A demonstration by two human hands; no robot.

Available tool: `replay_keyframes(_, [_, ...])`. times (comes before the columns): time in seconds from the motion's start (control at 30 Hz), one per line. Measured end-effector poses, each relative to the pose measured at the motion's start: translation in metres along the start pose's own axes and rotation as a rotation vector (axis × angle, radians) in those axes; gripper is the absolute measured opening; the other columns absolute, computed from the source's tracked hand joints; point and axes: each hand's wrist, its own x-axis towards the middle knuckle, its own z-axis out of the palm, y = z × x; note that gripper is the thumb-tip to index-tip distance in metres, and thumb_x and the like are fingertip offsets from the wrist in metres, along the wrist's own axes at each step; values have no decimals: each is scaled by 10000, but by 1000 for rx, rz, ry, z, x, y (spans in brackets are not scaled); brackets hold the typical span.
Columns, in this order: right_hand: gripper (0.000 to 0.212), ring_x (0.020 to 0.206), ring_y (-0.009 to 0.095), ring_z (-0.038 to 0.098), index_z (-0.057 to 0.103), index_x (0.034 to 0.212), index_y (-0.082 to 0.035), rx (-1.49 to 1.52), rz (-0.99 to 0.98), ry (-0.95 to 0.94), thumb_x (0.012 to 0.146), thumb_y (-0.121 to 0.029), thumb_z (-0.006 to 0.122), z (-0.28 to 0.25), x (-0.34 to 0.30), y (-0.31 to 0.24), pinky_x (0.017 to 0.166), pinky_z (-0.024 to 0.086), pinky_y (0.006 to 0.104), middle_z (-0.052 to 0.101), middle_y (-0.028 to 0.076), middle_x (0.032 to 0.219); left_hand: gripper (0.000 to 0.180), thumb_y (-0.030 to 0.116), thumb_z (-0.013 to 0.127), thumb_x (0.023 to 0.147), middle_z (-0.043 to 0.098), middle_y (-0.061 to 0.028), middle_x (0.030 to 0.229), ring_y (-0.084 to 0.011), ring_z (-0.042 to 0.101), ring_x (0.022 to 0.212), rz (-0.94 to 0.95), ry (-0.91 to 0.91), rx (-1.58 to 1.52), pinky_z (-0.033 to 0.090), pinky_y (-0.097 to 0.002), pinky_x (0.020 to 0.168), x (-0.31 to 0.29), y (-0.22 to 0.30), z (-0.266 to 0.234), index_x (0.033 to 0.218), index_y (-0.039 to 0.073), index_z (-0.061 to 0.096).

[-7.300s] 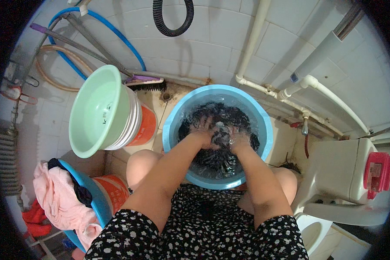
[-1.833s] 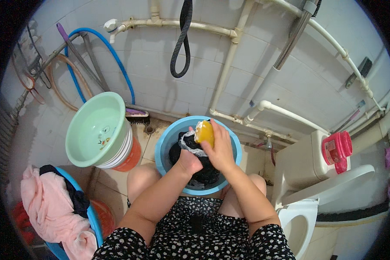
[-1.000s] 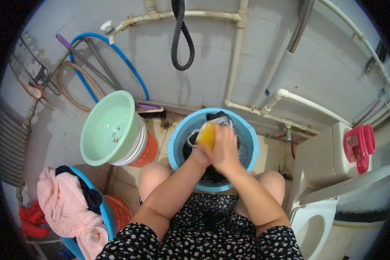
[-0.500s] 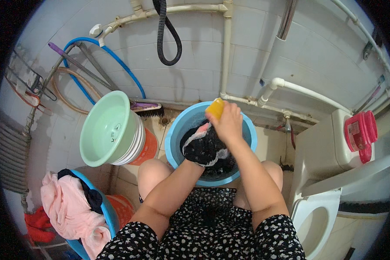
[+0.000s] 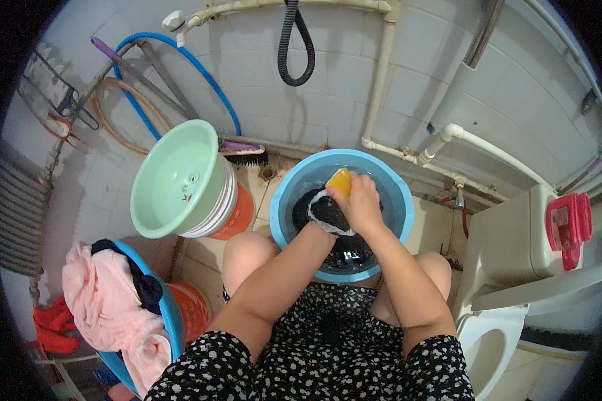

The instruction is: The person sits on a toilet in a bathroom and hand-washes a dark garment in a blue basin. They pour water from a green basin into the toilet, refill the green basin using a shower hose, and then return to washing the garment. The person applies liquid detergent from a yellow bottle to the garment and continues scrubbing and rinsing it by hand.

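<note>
A yellow bar of soap (image 5: pixel 340 180) is gripped in my right hand (image 5: pixel 363 206), its fingers closed around it. Black cloth with a white lace edge, a dark garment (image 5: pixel 329 212), covers my left hand; only the wrist (image 5: pixel 322 236) shows at the lace opening, and the fingers are hidden. The soap is right beside the cloth; whether they touch I cannot tell. Both hands are over a light blue basin (image 5: pixel 401 207) between my knees. More wet black cloth (image 5: pixel 348 257) lies in water inside it.
To the left, a pale green basin (image 5: pixel 170 180) tilts on an orange-and-white bucket (image 5: pixel 237 210). Pink laundry (image 5: pixel 107 287) overflows a blue tub (image 5: pixel 174 327) nearer me. A brush (image 5: pixel 247 159) lies by the wall; a toilet (image 5: pixel 502 334) stands at right.
The view has shifted, so the basin appears farther right. My right hand has moved a little lower with the soap, closer to the black cloth. A pink patch on the cloth no longer shows.
</note>
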Motion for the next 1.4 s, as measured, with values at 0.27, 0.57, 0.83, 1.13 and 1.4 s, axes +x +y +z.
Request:
replay_keyframes(0.27, [589,885,156,540,496,1206,-35,1016,358,-159,846,-494,580,-73,2,5,783,444,294,581,45,1002,531,389,215,925,494,-168,1270,-348,460,1175,100,57,-168,341,-510,1019,4,21,17,1229,46,482])
replay_keyframes(0.57, [660,1007,135,512,410,1316,-57,1195,310,-708,767,-234,730,-73,-31,-5,882,418,290,539,42,1145,457,369,301,905,530,-132,1209,-294,498,1123,197,-100,103,402,-450,953,9,48,-22,1175,72,520])
replay_keyframes(0.83, [739,1340,285,244,358,1349,-40,548,-297,-819,689,-39,691,-78,-39,-21,1073,272,359,204,113,1452,404,345,326,905,560,-110,1142,-273,526,1067,368,101,812,421,-422,926,20,48,-40,1127,81,538])
replay_keyframes(1.13, [726,1327,296,273,349,1342,2,384,-301,-740,693,-30,673,-71,-39,-23,1066,296,343,171,119,1468,347,317,355,905,593,-85,1066,-250,558,1003,399,349,2331,441,-390,896,34,43,-53,1072,91,558])
replay_keyframes(1.4, [748,1271,256,359,324,1360,-14,356,-320,-648,696,-6,668,-62,-35,-9,1046,315,319,228,101,1454,300,293,380,906,622,-62,998,-229,586,947,250,336,2558,460,-362,869,40,44,-54,1024,99,577])
